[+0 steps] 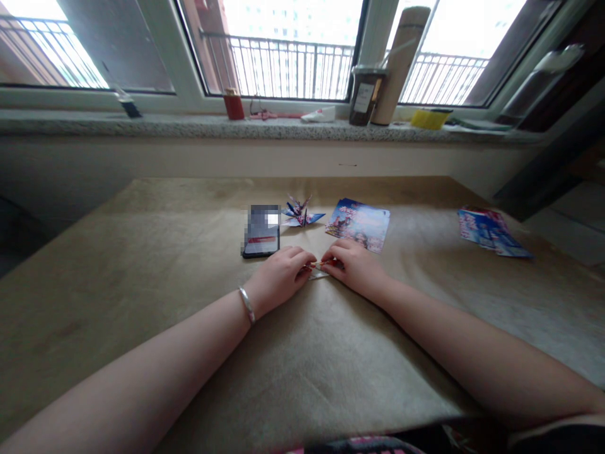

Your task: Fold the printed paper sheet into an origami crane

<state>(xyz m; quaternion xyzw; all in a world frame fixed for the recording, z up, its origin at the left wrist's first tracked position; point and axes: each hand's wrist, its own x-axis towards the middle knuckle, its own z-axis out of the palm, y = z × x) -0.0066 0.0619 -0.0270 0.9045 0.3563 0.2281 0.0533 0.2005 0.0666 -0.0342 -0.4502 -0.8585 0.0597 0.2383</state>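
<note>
Both hands meet at the middle of the table over a small piece of folded paper (319, 274), pale on the part that shows. My left hand (282, 272) pinches its left side, and a silver bangle circles that wrist. Opposite it, my right hand (353, 265) pinches the right side. The fingers cover most of the paper, so its shape is hard to make out. Just beyond the hands stands a blue and pink origami crane (302, 214). Left of the crane lies a phone (261, 233), its screen partly blurred.
Patterned paper sheets (358, 222) lie beyond my right hand, with another pile (491, 232) farther right on the table (142, 265). Along the windowsill (179, 128) stand a red container (233, 104), a dark lidded cup (366, 98), a tall tube (401, 69) and a yellow item (429, 118).
</note>
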